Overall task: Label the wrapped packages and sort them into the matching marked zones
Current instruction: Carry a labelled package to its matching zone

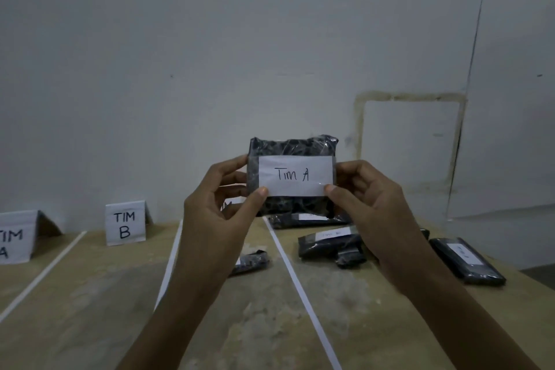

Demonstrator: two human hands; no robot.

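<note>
We hold a package [292,146] up over the desk [90,324], left hand [222,204] at its left edge, right hand [363,198] at its right. At the desk's back, the TIM A sign [15,237] stands far left, the TIM B sign [125,224] to its right, a tape line [45,273] between them. More packages [327,245] lie on the desk's right part.
</note>
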